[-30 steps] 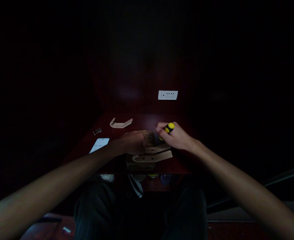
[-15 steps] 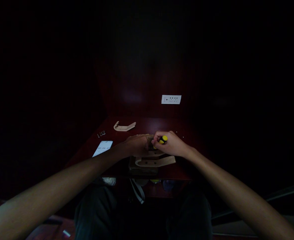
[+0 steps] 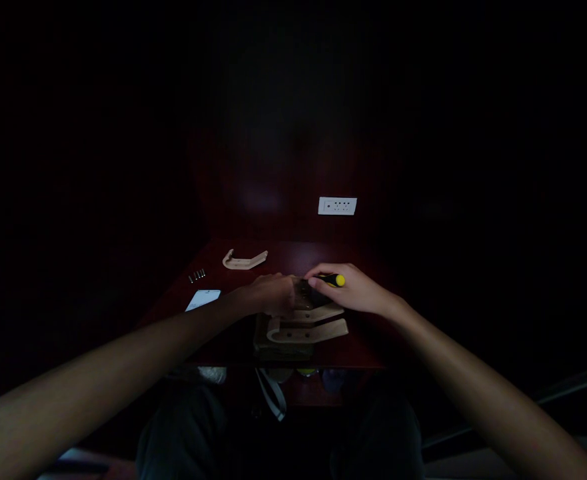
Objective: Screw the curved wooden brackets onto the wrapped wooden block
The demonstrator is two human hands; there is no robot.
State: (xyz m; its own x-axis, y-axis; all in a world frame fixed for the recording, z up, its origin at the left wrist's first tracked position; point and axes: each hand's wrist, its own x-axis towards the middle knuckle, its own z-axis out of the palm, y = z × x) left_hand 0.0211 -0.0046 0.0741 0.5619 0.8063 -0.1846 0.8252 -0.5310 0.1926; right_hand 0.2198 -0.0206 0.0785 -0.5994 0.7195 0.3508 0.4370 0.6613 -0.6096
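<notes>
My right hand point(image 3: 356, 288) is closed around a screwdriver point(image 3: 340, 280) with a black handle and yellow end, pointing left; its tip cannot be made out. Beside it, my left hand point(image 3: 276, 293) rests over a brown block point(image 3: 282, 352), with its fingers slightly blurred and mostly hidden. On the block's near side lies a curved wooden hook point(image 3: 318, 332) with two dark holes. A second wooden hook point(image 3: 330, 311) sits just behind it, partly covered by my left hand. What lies under my fingers is too dark to tell.
Farther back on the dark red desk point(image 3: 293, 250) lies another wooden hook point(image 3: 246, 263). At the left are several small metal pins point(image 3: 197, 275) and a lit phone point(image 3: 203, 299). A white socket panel point(image 3: 338, 206) is on the back wall. A pale strap point(image 3: 272, 395) hangs below the desk edge.
The screwdriver has swung from pointing up toward me to lying flatter, its yellow end farther right. My right hand has opened up its wrist angle slightly. The whole view has shifted a little.
</notes>
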